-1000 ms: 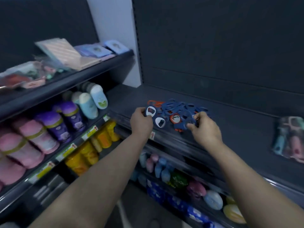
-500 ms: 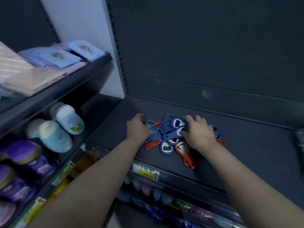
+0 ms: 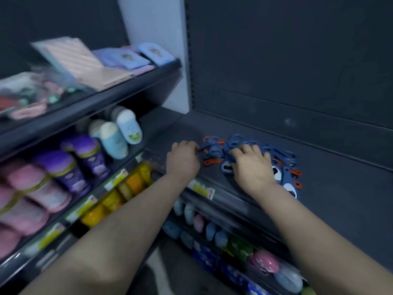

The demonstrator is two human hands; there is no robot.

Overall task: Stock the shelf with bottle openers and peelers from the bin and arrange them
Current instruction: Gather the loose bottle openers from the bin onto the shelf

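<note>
A: Grip?
B: Right hand (image 3: 253, 169) flat, fingers spread, pressing the bottle openers (image 3: 285, 156); left hand (image 3: 182, 159) curled at their left edge, hold unclear.
A: Room?
B: Pile near the shelf (image 3: 340, 188) front lip; bare shelf right and far, to the back panel (image 3: 287, 99).

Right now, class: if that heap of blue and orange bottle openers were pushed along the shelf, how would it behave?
The bottle openers look flat, so they would probably slide on the smooth shelf, not roll. Their loops overlap, so several may drag together. They look thin, likely light.
</note>
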